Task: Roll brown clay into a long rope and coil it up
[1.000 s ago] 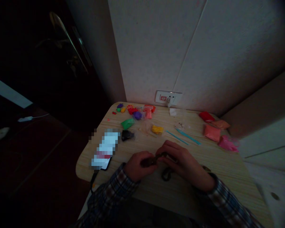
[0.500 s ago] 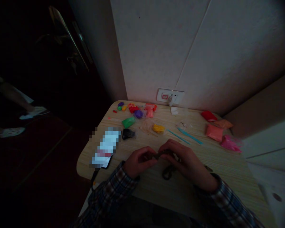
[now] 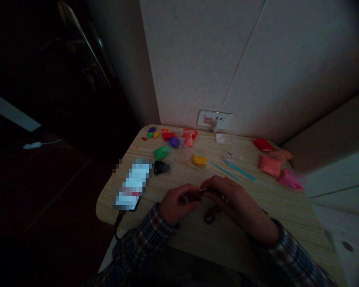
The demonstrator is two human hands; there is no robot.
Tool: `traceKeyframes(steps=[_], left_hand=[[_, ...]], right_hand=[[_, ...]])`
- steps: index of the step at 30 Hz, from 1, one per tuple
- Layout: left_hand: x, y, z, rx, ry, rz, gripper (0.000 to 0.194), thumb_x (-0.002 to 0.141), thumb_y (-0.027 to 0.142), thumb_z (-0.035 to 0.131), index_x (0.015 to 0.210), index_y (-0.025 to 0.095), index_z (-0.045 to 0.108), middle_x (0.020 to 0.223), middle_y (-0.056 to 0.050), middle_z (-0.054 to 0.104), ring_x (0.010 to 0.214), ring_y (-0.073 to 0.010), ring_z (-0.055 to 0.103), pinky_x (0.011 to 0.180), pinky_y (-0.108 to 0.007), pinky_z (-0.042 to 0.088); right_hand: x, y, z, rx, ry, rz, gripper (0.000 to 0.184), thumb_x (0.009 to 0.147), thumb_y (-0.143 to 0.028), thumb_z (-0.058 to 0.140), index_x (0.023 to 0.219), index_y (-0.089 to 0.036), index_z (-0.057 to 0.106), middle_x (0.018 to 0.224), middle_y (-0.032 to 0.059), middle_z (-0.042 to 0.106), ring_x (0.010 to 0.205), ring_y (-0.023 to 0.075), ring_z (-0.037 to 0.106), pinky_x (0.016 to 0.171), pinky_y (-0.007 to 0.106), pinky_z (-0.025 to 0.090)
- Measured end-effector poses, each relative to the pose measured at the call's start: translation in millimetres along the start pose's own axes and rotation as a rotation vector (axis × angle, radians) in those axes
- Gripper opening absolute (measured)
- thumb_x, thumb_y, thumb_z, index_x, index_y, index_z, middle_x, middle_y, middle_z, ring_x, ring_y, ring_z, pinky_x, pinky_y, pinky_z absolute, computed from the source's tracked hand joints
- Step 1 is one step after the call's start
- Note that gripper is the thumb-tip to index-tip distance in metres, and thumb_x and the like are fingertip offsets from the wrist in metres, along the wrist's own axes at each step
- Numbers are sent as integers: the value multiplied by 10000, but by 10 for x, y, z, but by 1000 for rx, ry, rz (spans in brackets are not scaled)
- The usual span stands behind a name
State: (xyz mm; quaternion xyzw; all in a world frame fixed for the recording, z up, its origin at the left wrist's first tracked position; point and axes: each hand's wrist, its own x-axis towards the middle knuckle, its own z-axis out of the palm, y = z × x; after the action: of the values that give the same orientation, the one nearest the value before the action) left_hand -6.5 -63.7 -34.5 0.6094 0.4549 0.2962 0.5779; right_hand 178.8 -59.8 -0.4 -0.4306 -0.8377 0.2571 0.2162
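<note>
My left hand (image 3: 177, 206) is closed, thumb and fingers pinching one end of a dark brown strip of modelling clay (image 3: 195, 196). The strip runs across to my right hand (image 3: 237, 203), whose curled fingers grip its other part. Below the right fingers a curled end of brown clay (image 3: 210, 215) hangs over or lies on the table; which of the two is unclear. Dim light hides the finer shape of the clay. Beyond my hands lie a thin blue stick (image 3: 225, 170) and a blue flat modelling tool (image 3: 239, 170).
On the wooden table (image 3: 179, 235) lie a phone with a cable (image 3: 134, 185) and bags of green (image 3: 162, 152), black (image 3: 161, 167), yellow (image 3: 200, 160) and pink clay (image 3: 290, 180). Small coloured clay pieces (image 3: 152, 130) sit far left. Behind is a wall socket (image 3: 214, 119).
My hands have shifted slightly, with the brown clay strip still between them. The legs of another person at the left have gone out of view.
</note>
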Motion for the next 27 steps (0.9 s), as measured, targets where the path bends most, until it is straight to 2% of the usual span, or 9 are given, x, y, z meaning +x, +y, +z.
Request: traceKeyframes(steps=[3, 7, 10, 14, 18, 22, 27], left_hand=[[5, 9, 4, 4, 22, -26, 258, 649, 241, 664, 881, 145, 602, 810, -38, 636, 763, -163, 581, 656, -253, 429], [12, -23, 10, -120, 67, -17, 239, 654, 289, 669, 832, 152, 589, 757, -11, 603, 729, -142, 548, 659, -250, 419], [16, -17, 3, -212, 57, -42, 251, 637, 327, 690, 779, 145, 591, 697, 4, 575, 685, -128, 521, 644, -245, 407], [16, 29, -24, -276, 2, -102, 274, 590, 347, 728, 720, 138, 606, 653, 10, 570, 648, -117, 504, 628, -244, 391], [8, 34, -39, -292, -41, -135, 298, 579, 382, 744, 715, 138, 638, 674, -12, 615, 649, -132, 533, 636, -261, 409], [1, 21, -36, -323, -29, -135, 337, 559, 407, 763, 738, 141, 659, 701, -23, 638, 679, -147, 560, 669, -276, 435], [13, -7, -36, -316, -18, -143, 308, 569, 361, 763, 748, 134, 654, 731, -28, 638, 717, -150, 564, 694, -278, 446]], right_hand=[[7, 1, -13, 13, -23, -6, 106, 900, -219, 461, 927, -204, 563, 885, 48, 627, 804, 171, 574, 715, 310, 444], [12, -21, -7, 31, -38, -26, 148, 877, -212, 498, 1006, -210, 570, 913, 60, 613, 833, 181, 575, 716, 306, 447], [16, -44, 16, 32, -31, -4, 123, 874, -222, 506, 972, -212, 579, 900, 55, 607, 821, 179, 576, 703, 292, 447], [23, -70, 20, 34, 12, 22, 104, 888, -238, 486, 879, -199, 582, 838, 50, 589, 773, 167, 569, 668, 271, 442], [23, -73, -9, 29, 83, 12, 122, 891, -245, 479, 876, -196, 590, 814, 47, 572, 735, 153, 556, 647, 265, 446], [13, -44, -10, 15, 100, 13, 133, 894, -252, 472, 899, -195, 592, 825, 51, 580, 736, 154, 561, 639, 267, 450], [3, -10, 73, -93, 148, 63, 119, 889, -239, 472, 930, -196, 576, 833, 57, 601, 728, 171, 564, 645, 291, 442]])
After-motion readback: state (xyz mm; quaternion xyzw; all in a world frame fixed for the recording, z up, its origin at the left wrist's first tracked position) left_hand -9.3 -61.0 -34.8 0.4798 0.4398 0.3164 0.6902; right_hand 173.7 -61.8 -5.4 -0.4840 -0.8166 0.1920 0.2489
